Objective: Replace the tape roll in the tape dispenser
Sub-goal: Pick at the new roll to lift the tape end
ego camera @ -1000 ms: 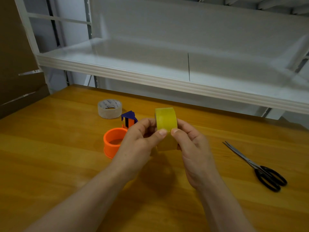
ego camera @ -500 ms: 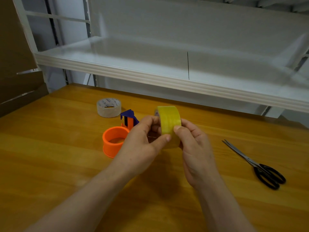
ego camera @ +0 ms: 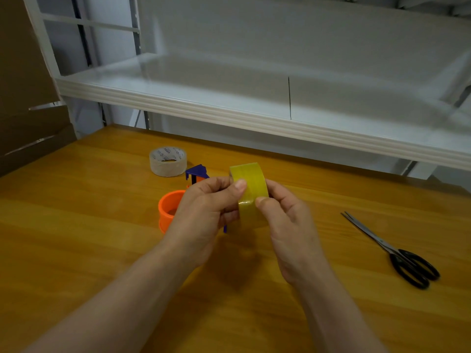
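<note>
The left hand [ego camera: 204,212] and right hand [ego camera: 288,225] are still pinching the yellow tape roll [ego camera: 251,179], the left thumb now sitting higher on it.

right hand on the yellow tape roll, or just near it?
Touching. The head view shows the right hand pinching the yellow tape roll, its thumb tip pressed on the roll's outer face.

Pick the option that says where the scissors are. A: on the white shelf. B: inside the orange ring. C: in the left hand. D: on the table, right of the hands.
D: the scissors lie flat on the table, right of the right hand, which holds the yellow tape roll with the left hand.
</note>
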`<state>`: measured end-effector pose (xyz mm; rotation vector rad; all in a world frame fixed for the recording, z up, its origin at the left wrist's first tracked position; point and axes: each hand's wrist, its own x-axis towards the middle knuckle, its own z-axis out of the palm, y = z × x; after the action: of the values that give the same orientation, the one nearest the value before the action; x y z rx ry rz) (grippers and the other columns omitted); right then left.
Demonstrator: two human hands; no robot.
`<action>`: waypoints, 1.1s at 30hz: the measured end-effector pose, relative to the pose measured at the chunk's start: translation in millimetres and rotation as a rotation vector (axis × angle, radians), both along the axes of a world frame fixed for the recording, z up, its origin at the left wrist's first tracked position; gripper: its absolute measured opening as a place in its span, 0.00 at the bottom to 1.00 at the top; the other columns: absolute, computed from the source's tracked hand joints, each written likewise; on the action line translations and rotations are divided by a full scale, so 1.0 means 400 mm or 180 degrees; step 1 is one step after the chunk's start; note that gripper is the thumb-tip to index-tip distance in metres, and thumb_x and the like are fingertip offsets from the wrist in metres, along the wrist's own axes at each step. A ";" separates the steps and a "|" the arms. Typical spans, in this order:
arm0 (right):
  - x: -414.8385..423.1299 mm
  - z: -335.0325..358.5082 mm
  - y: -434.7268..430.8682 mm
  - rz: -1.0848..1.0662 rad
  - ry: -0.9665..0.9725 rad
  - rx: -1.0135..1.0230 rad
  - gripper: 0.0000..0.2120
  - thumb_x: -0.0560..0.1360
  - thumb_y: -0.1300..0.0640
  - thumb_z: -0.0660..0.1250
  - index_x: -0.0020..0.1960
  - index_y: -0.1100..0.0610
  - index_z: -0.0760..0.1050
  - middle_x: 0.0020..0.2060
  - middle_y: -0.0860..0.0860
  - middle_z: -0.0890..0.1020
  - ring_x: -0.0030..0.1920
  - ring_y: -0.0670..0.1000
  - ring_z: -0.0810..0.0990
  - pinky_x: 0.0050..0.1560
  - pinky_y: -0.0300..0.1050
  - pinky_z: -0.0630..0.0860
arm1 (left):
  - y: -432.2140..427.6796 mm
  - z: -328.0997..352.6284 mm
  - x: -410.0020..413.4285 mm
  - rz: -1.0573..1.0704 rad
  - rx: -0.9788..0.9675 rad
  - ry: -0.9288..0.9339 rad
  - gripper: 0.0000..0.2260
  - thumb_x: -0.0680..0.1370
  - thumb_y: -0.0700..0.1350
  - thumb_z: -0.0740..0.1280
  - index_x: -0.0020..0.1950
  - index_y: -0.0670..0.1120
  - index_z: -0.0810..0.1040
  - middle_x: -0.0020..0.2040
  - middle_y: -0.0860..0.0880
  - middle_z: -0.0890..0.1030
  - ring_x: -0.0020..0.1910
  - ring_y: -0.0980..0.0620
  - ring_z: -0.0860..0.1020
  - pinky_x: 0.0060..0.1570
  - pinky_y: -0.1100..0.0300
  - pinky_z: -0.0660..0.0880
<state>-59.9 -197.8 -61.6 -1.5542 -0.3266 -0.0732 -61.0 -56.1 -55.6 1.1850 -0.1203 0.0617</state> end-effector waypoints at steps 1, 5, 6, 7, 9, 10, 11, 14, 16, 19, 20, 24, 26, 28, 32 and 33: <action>0.001 0.000 -0.001 -0.0019 0.0012 0.0053 0.14 0.82 0.60 0.62 0.63 0.50 0.81 0.51 0.49 0.87 0.51 0.50 0.86 0.50 0.52 0.84 | -0.002 0.001 -0.003 0.0047 0.0101 -0.0061 0.14 0.72 0.48 0.70 0.50 0.40 0.82 0.41 0.46 0.86 0.38 0.53 0.84 0.36 0.62 0.80; 0.007 0.001 -0.007 -0.0205 0.0055 0.0253 0.13 0.79 0.56 0.63 0.59 0.51 0.83 0.52 0.52 0.88 0.54 0.53 0.85 0.55 0.55 0.83 | -0.014 -0.008 -0.013 0.0196 0.0986 -0.0494 0.13 0.73 0.50 0.72 0.51 0.41 0.80 0.40 0.44 0.81 0.38 0.55 0.79 0.38 0.61 0.78; 0.009 0.002 -0.008 -0.0246 0.0094 0.0317 0.13 0.80 0.58 0.62 0.59 0.52 0.83 0.51 0.53 0.88 0.55 0.54 0.85 0.57 0.56 0.82 | -0.016 -0.010 -0.015 0.0154 0.1204 -0.0583 0.09 0.75 0.47 0.73 0.52 0.45 0.80 0.42 0.46 0.81 0.40 0.55 0.79 0.39 0.61 0.78; 0.009 0.003 -0.010 -0.0286 0.0127 0.0350 0.13 0.81 0.60 0.61 0.58 0.52 0.83 0.50 0.53 0.88 0.55 0.54 0.85 0.58 0.56 0.82 | -0.018 -0.014 -0.016 0.0134 0.1380 -0.0641 0.07 0.75 0.43 0.73 0.52 0.47 0.80 0.43 0.49 0.81 0.41 0.57 0.79 0.40 0.63 0.77; 0.010 0.004 -0.013 -0.0316 0.0147 0.0341 0.14 0.81 0.62 0.60 0.57 0.53 0.84 0.49 0.53 0.88 0.54 0.53 0.84 0.57 0.55 0.81 | -0.021 -0.017 -0.017 0.0171 0.1535 -0.0687 0.08 0.76 0.40 0.73 0.52 0.49 0.79 0.43 0.52 0.80 0.41 0.60 0.79 0.40 0.65 0.76; 0.010 0.004 -0.014 -0.0311 0.0127 0.0320 0.14 0.81 0.62 0.60 0.56 0.52 0.84 0.49 0.53 0.88 0.55 0.54 0.84 0.57 0.55 0.81 | -0.021 -0.017 -0.018 0.0199 0.1514 -0.0697 0.07 0.76 0.40 0.73 0.52 0.49 0.79 0.42 0.53 0.80 0.41 0.60 0.79 0.39 0.66 0.75; 0.010 0.003 -0.013 -0.0296 0.0105 0.0299 0.15 0.81 0.62 0.60 0.56 0.52 0.84 0.49 0.53 0.88 0.55 0.54 0.84 0.56 0.54 0.81 | -0.021 -0.017 -0.018 0.0222 0.1459 -0.0709 0.07 0.76 0.40 0.72 0.52 0.49 0.79 0.42 0.53 0.80 0.40 0.60 0.79 0.39 0.66 0.75; 0.007 0.006 -0.009 -0.0217 0.0017 0.0247 0.15 0.81 0.63 0.61 0.53 0.48 0.84 0.49 0.52 0.88 0.52 0.49 0.84 0.51 0.48 0.82 | -0.017 -0.016 -0.015 0.0252 0.1234 -0.0624 0.06 0.76 0.40 0.72 0.52 0.48 0.80 0.43 0.50 0.82 0.42 0.55 0.81 0.40 0.62 0.78; 0.007 0.004 -0.008 -0.0172 -0.0076 0.0130 0.14 0.79 0.60 0.63 0.56 0.47 0.83 0.50 0.48 0.87 0.51 0.45 0.84 0.48 0.42 0.81 | -0.012 -0.015 -0.012 0.0263 0.1087 -0.0541 0.06 0.76 0.42 0.72 0.53 0.47 0.81 0.46 0.44 0.83 0.44 0.49 0.82 0.44 0.55 0.81; 0.005 -0.002 -0.008 -0.0084 -0.0109 -0.0012 0.19 0.74 0.56 0.64 0.64 0.48 0.80 0.52 0.45 0.87 0.53 0.44 0.84 0.50 0.43 0.82 | -0.003 -0.011 -0.004 0.0227 0.0744 -0.0357 0.05 0.77 0.41 0.70 0.52 0.44 0.81 0.42 0.45 0.84 0.39 0.53 0.82 0.39 0.60 0.79; 0.006 -0.005 -0.008 -0.0061 -0.0121 -0.0068 0.19 0.76 0.57 0.64 0.65 0.48 0.80 0.53 0.44 0.86 0.53 0.45 0.84 0.51 0.44 0.82 | 0.000 -0.009 -0.001 0.0195 0.0582 -0.0271 0.04 0.78 0.39 0.69 0.51 0.43 0.81 0.40 0.48 0.85 0.37 0.56 0.82 0.36 0.63 0.78; 0.003 -0.006 -0.004 0.0075 -0.0102 -0.0176 0.16 0.81 0.61 0.63 0.65 0.49 0.79 0.53 0.46 0.86 0.53 0.46 0.84 0.50 0.42 0.82 | 0.009 0.003 0.004 -0.0006 0.0086 -0.0026 0.06 0.78 0.44 0.67 0.49 0.43 0.82 0.39 0.48 0.86 0.38 0.54 0.84 0.36 0.63 0.79; 0.003 -0.006 -0.004 0.0114 -0.0052 -0.0158 0.15 0.82 0.60 0.63 0.65 0.49 0.80 0.53 0.49 0.86 0.53 0.48 0.85 0.49 0.44 0.83 | 0.010 0.004 0.005 -0.0063 0.0050 0.0027 0.11 0.77 0.46 0.67 0.51 0.40 0.82 0.41 0.45 0.86 0.39 0.51 0.84 0.38 0.60 0.80; 0.004 -0.004 -0.004 0.0109 -0.0006 -0.0042 0.13 0.81 0.60 0.64 0.62 0.51 0.81 0.51 0.51 0.87 0.49 0.48 0.86 0.45 0.45 0.83 | 0.011 -0.003 0.006 0.0002 0.0206 0.0018 0.15 0.76 0.49 0.69 0.53 0.37 0.81 0.43 0.42 0.84 0.41 0.46 0.82 0.41 0.56 0.79; 0.010 -0.005 -0.006 -0.0057 0.0068 0.0225 0.13 0.75 0.53 0.63 0.55 0.50 0.84 0.50 0.54 0.87 0.53 0.55 0.85 0.55 0.61 0.82 | 0.006 -0.019 -0.001 -0.0034 0.1078 -0.0419 0.15 0.73 0.49 0.70 0.55 0.42 0.79 0.45 0.44 0.80 0.42 0.50 0.78 0.43 0.56 0.78; 0.012 -0.006 -0.007 -0.0089 0.0089 0.0281 0.14 0.75 0.53 0.63 0.55 0.50 0.84 0.51 0.57 0.86 0.56 0.59 0.83 0.59 0.65 0.80 | 0.002 -0.019 -0.005 -0.0062 0.1250 -0.0510 0.13 0.73 0.48 0.70 0.55 0.44 0.79 0.45 0.45 0.80 0.42 0.51 0.79 0.43 0.56 0.79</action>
<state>-55.0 -200.5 -64.1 -1.4711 -0.2761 -0.0866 -63.1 -55.3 -63.3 1.5703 -0.2952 0.1199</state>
